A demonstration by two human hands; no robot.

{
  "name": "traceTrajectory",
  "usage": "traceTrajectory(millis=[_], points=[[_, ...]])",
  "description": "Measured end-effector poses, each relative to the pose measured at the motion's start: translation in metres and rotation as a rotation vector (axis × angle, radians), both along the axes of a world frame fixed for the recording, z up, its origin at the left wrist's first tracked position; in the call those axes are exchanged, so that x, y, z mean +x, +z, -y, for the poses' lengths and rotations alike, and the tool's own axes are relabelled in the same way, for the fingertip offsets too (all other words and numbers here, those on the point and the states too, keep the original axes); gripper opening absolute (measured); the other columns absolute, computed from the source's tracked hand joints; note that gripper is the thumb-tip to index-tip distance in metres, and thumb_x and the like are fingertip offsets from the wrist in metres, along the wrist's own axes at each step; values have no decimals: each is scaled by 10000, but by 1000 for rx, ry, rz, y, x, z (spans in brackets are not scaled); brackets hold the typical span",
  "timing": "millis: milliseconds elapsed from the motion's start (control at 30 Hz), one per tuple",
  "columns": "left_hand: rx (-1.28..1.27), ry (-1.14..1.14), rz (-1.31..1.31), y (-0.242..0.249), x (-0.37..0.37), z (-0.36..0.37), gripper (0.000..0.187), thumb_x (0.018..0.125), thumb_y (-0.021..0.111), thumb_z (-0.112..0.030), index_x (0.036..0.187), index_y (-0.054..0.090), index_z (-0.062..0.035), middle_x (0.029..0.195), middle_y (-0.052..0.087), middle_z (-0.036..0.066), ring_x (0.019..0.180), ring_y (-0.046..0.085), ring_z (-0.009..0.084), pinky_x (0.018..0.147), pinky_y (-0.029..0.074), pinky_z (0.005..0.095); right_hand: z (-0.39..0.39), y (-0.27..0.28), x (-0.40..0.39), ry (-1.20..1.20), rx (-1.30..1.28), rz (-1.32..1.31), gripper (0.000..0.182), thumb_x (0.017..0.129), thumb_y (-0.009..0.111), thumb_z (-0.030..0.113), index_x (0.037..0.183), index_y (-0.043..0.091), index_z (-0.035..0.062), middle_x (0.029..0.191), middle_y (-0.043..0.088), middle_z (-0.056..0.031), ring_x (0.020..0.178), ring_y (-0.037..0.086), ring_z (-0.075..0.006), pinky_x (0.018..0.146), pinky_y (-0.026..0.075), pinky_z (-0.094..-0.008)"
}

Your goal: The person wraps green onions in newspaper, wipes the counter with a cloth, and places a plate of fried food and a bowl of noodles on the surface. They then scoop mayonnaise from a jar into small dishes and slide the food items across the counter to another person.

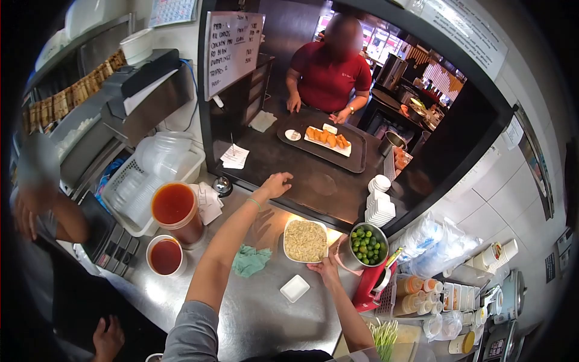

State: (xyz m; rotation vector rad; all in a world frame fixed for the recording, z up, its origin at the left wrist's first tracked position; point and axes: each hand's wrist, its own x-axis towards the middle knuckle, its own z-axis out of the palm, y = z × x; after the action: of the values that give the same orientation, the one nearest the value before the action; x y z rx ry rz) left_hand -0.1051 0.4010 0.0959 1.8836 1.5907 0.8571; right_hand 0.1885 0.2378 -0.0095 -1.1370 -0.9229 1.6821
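My left hand [278, 184] reaches out over the dark pass-through counter [319, 184], fingers apart, with nothing in it. At the near right corner of a white square tub [327, 241], my right hand [327, 269] grips the edge. Pale, crumbly minced food [305, 240] fills the tub. Just below stands a small white dish [295, 289]. A crumpled green cloth [252, 260] lies left of the tub, on the steel worktop [253, 314]. To the right is a metal pot of green limes [368, 244].
Beyond the counter, a person in a red shirt [330, 75] stands by a tray [356, 164] of fried pieces. Two tubs of red sauce [175, 208] and a bell [222, 186] are at left. Stacked white dishes [380, 208] stand right. Another person's arm [67, 220] is far left.
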Motion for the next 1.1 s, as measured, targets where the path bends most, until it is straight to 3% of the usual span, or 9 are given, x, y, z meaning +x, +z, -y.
traceTrajectory(millis=[267,367,567,600,767,900,933,1033,1100], points=[[64,108,429,-58,26,-57,359,772,599,-13,1126,545,-42,867,641,123,792,639,215,723,515,327,29,23,2,-160,237,203,265,905,500,81,1162,462,28,700,609,-97,504,546,-120,488,458,-226],[126,174,613,-89,27,-69,272,810,569,0,1082,553,1,757,633,113,672,645,151,587,536,285,43,-9,21,-181,359,602,179,902,511,75,1068,539,18,682,600,-66,459,476,-84,451,398,-208],[91,164,904,-100,23,-87,172,884,552,-141,980,583,-2,805,613,85,670,643,146,533,560,272,46,-6,15,-385,788,1033,69,867,540,58,871,525,-9,779,542,-114,664,525,-223,613,433,-301],[100,167,897,-97,23,-89,182,893,545,-169,955,584,-2,779,601,74,659,638,137,523,555,265,48,-2,13,-390,648,959,94,854,540,54,801,491,-5,823,510,-148,789,508,-292,710,419,-342],[250,218,795,-90,23,-89,333,917,515,-233,708,529,26,650,569,79,575,600,122,473,525,255,47,-14,22,-384,624,1203,41,820,513,10,810,477,-6,796,480,-150,738,483,-306,694,388,-401],[406,301,666,-90,29,-82,217,933,475,-180,867,502,24,694,542,79,552,577,130,491,494,254,42,-7,17,-506,624,1006,131,729,466,-62,846,456,-5,778,470,-167,737,476,-322,702,385,-399],[311,274,686,-88,27,-81,151,890,474,-37,1031,464,17,846,532,109,663,589,152,586,495,264,38,-6,18,-525,634,1028,156,711,456,-68,854,450,-4,779,469,-170,741,476,-326,704,387,-399],[740,270,560,-122,26,-108,514,702,456,164,1197,399,40,1129,422,177,990,523,236,841,467,305,39,-17,22,-511,614,1065,169,701,447,-63,857,432,0,793,468,-179,762,479,-343,709,392,-398],[650,219,486,-89,26,-78,546,688,502,123,1220,404,47,1208,377,184,997,522,273,871,473,316,39,-7,12,-572,642,1075,83,820,449,10,900,459,-6,817,487,-199,805,495,-351,745,399,-396]])
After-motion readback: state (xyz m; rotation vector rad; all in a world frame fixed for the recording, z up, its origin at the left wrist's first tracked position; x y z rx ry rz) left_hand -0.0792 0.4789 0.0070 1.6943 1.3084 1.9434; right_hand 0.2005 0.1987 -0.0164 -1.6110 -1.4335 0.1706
